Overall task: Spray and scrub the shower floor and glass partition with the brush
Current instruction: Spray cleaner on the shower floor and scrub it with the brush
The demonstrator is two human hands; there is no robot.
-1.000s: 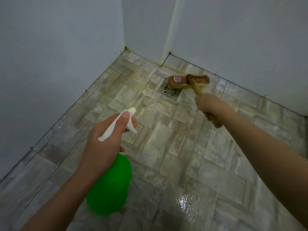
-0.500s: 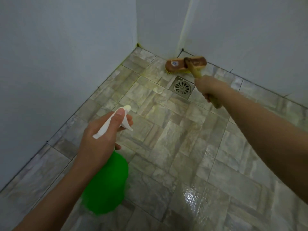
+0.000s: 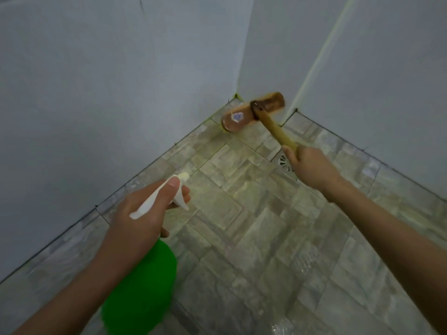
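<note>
My right hand (image 3: 310, 166) grips the wooden handle of a scrub brush (image 3: 251, 112). The brush head lies bristles down in the far corner of the tiled shower floor (image 3: 242, 226), against the foot of the back wall. My left hand (image 3: 145, 211) holds a green spray bottle (image 3: 142, 291) by its white trigger head, thumb on top and fingers curled round the trigger, nozzle facing the corner. Part of the bottle's body is hidden by my forearm.
A round metal drain (image 3: 284, 163) sits in the floor just beside my right hand, partly hidden by it. Plain pale walls (image 3: 96, 93) close the corner on the left and back. A wet glossy patch (image 3: 287, 327) shines on the tiles near the bottom edge.
The brush has slid from over the drain outward into the far corner, against the wall. My left hand with the spray bottle has kept its grip and stayed roughly in place.
</note>
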